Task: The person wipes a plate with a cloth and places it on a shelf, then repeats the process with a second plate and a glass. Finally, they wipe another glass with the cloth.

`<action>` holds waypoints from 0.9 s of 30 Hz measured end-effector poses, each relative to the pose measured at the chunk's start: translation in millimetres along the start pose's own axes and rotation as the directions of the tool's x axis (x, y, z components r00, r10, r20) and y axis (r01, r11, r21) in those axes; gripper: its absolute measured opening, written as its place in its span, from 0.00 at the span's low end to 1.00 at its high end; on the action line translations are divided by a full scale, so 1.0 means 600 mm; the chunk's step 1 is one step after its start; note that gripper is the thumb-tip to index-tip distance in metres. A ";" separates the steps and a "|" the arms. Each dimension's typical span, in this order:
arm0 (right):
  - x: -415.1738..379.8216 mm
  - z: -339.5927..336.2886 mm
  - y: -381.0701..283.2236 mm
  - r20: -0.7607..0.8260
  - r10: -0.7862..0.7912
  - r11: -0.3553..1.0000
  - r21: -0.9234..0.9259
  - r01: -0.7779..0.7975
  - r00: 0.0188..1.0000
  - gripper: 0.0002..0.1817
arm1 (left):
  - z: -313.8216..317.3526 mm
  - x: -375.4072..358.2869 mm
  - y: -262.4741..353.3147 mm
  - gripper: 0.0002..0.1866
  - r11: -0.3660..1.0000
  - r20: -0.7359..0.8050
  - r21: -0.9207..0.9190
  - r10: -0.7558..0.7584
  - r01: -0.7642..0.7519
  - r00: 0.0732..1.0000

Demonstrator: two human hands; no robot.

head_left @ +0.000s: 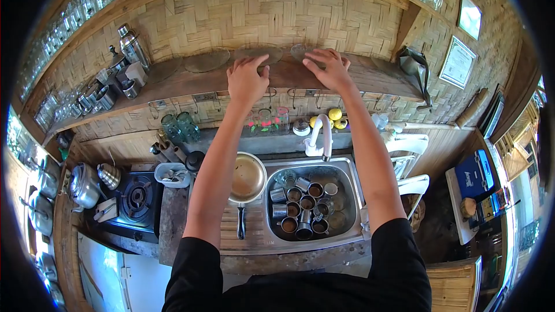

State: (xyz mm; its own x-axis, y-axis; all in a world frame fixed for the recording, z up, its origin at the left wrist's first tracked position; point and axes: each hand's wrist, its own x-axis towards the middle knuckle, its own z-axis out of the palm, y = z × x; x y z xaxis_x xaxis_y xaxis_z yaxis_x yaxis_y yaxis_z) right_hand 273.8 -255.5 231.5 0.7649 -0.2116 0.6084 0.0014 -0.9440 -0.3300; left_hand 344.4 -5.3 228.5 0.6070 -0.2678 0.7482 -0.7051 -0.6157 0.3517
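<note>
Head view: both arms raised, left hand (pixel 247 78) and right hand (pixel 329 69) spread on shelf (pixel 370 78).

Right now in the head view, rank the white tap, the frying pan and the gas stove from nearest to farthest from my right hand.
From the right hand on the wooden shelf:
1. White tap, just below the hand, over the sink.
2. Frying pan, lower and to the left, beside the sink.
3. Gas stove, far left on the counter.
</note>
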 end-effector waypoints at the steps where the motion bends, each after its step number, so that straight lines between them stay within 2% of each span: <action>1: 0.003 -0.003 -0.001 -0.032 0.021 0.999 0.044 -0.019 0.999 0.27 | 0.004 0.000 -0.001 0.14 0.999 -0.090 0.000 0.047 -0.048 0.995; 2: 0.007 -0.007 0.000 -0.060 0.046 0.995 0.086 -0.041 0.997 0.28 | 0.008 -0.002 -0.002 0.15 0.996 -0.175 0.001 0.091 -0.092 0.980; 6: -0.001 -0.033 -0.012 -0.073 0.103 0.987 0.132 -0.092 0.992 0.28 | 0.004 -0.018 -0.009 0.14 0.955 -0.281 -0.153 0.203 -0.253 0.938; 8: -0.014 -0.029 0.002 -0.213 0.094 0.982 0.180 -0.056 0.973 0.24 | -0.013 -0.040 -0.004 0.14 0.899 -0.378 -0.241 0.261 -0.367 0.888; 9: -0.020 -0.031 0.008 -0.290 0.088 0.979 0.203 -0.028 0.953 0.22 | -0.033 -0.070 0.010 0.14 0.895 -0.400 -0.192 0.303 -0.402 0.865; 12: -0.119 -0.082 -0.004 -0.565 0.072 0.940 0.315 0.134 0.822 0.15 | -0.054 -0.201 0.027 0.12 0.880 -0.275 -0.377 0.192 -0.289 0.942; 14: -0.236 -0.108 -0.012 -0.553 0.237 0.900 0.434 0.033 0.799 0.11 | -0.041 -0.319 0.033 0.11 0.890 -0.160 -0.424 0.110 -0.169 0.981; 15: -0.302 -0.089 0.016 -0.534 0.331 0.844 0.537 0.009 0.778 0.10 | -0.034 -0.374 0.041 0.10 0.887 -0.055 -0.458 0.028 -0.050 0.998; 16: -0.373 -0.077 0.030 -0.569 0.332 0.899 0.432 -0.070 0.752 0.07 | -0.023 -0.430 0.049 0.10 0.874 0.053 -0.481 -0.052 0.071 0.997; 17: -0.440 -0.056 0.037 -0.513 0.448 0.842 0.517 -0.153 0.732 0.06 | 0.001 -0.493 0.047 0.09 0.849 0.148 -0.491 -0.140 0.196 0.979; 18: -0.515 -0.017 0.063 -0.399 0.531 0.804 0.517 -0.295 0.747 0.07 | 0.027 -0.550 0.045 0.09 0.814 0.236 -0.490 -0.221 0.312 0.946; 19: -0.581 0.009 0.082 -0.297 0.463 0.842 0.442 -0.309 0.835 0.06 | 0.041 -0.598 0.055 0.09 0.774 0.347 -0.469 -0.282 0.426 0.894; 20: -0.635 0.015 0.071 0.040 0.612 0.729 0.359 -0.583 0.790 0.08 | 0.056 -0.638 0.073 0.09 0.724 0.450 -0.434 -0.341 0.536 0.825; 22: -0.740 0.060 0.090 0.113 0.546 0.764 0.339 -0.548 0.830 0.10 | 0.092 -0.710 0.108 0.09 0.679 0.518 -0.438 -0.346 0.590 0.782; 24: -0.788 0.073 0.117 0.176 0.532 0.771 0.304 -0.560 0.828 0.12 | 0.115 -0.742 0.154 0.08 0.611 0.606 -0.417 -0.365 0.673 0.707; 26: -0.779 0.076 0.164 0.267 0.468 0.848 0.131 -0.513 0.842 0.15 | 0.138 -0.736 0.192 0.07 0.664 0.631 -0.361 -0.343 0.655 0.696; 27: -0.756 0.081 0.188 0.254 0.419 0.885 0.101 -0.455 0.872 0.16 | 0.155 -0.730 0.207 0.07 0.652 0.629 -0.366 -0.353 0.664 0.693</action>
State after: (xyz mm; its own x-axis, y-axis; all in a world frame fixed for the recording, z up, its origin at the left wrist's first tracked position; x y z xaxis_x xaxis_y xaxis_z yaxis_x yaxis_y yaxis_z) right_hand -41.6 -253.8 -116.6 0.8309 -0.5159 0.2084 -0.2820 -0.7134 -0.6415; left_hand 25.0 -33.3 -107.7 0.8999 -0.4341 0.0408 -0.1906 -0.3076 0.9322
